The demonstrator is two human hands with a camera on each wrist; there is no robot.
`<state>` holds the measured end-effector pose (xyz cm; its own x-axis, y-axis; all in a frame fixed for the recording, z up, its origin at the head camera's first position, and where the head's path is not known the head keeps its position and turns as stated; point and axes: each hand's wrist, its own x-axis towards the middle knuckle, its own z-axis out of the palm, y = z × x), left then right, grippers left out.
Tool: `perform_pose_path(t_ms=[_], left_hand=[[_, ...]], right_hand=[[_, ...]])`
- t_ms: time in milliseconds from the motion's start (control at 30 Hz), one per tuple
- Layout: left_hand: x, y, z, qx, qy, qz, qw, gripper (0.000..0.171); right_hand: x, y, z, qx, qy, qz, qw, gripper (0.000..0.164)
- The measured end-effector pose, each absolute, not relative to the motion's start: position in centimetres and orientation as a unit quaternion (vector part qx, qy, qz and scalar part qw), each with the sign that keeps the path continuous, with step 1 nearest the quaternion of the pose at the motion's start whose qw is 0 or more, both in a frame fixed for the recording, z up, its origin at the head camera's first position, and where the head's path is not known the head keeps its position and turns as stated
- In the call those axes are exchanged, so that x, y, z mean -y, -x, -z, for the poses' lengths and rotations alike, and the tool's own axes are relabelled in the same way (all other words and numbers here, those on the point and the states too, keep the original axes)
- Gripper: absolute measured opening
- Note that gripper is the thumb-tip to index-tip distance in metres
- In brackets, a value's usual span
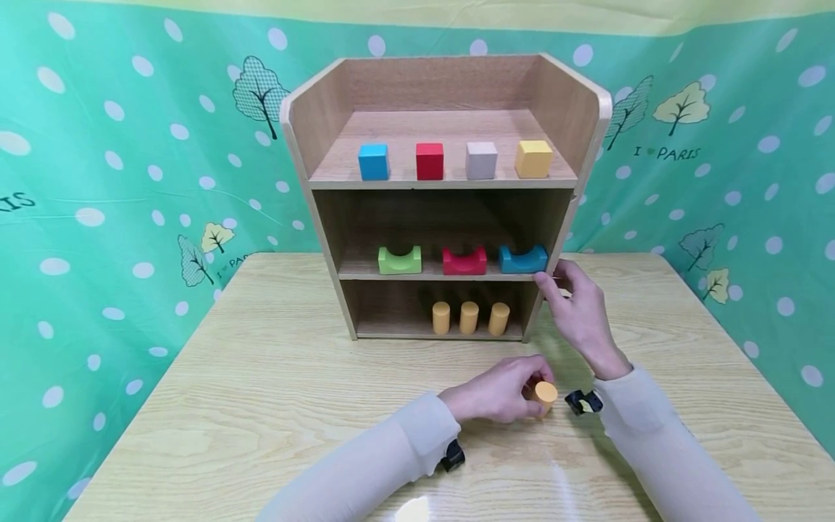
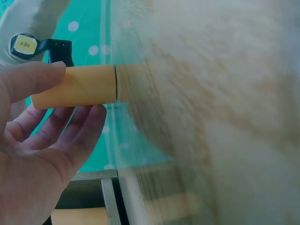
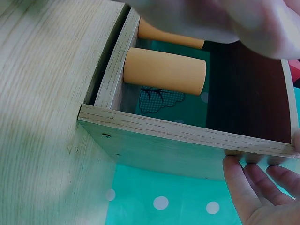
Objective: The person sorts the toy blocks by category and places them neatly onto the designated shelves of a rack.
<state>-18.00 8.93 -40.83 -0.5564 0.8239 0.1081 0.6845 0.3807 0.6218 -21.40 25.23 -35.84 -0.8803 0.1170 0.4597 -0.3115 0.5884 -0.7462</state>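
An orange wooden cylinder [image 1: 545, 394] stands upright at the tabletop, pinched between the thumb and fingers of my left hand [image 1: 499, 391]. The left wrist view shows the same cylinder [image 2: 89, 86] with its end at the wood surface. My right hand [image 1: 577, 308] holds the right side panel of a small wooden shelf [image 1: 443, 185], its thumb on the front edge. In the right wrist view the fingertips [image 3: 229, 161] press against the panel's outer face. Three similar cylinders [image 1: 468, 317] stand on the bottom shelf, towards its right side.
On the middle shelf sit a green arch block [image 1: 400, 268], a red one [image 1: 464, 268] and a blue one [image 1: 523, 267]. Blue [image 1: 374, 163], red [image 1: 430, 161], grey [image 1: 480, 161] and yellow [image 1: 533, 159] cubes line the top. Behind hangs a green dotted cloth [image 1: 130, 181].
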Motion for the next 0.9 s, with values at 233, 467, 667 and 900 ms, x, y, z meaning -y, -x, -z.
perform_pose_path(t_ms=[233,467,667,900], left_hand=[[-8.4,18.0,40.7,-0.82,-0.468,-0.312,0.109,0.029],[-7.6,18.2,40.4,-0.819,-0.46,-0.325,0.104,0.029],[-6.7,18.5,40.3,-0.819,-0.443,-0.348,0.109,0.027],[-5.3,18.8,40.1,-0.815,-0.441,-0.362,0.098,0.027]], right_hand=[[-25.2,21.4,35.9,0.86,-0.056,-0.448,0.239,0.051],[-25.2,21.4,35.9,0.861,-0.055,-0.45,0.232,0.053],[-25.2,21.3,36.0,0.862,-0.055,-0.449,0.23,0.053],[-25.3,21.4,36.0,0.861,-0.054,-0.452,0.227,0.054]])
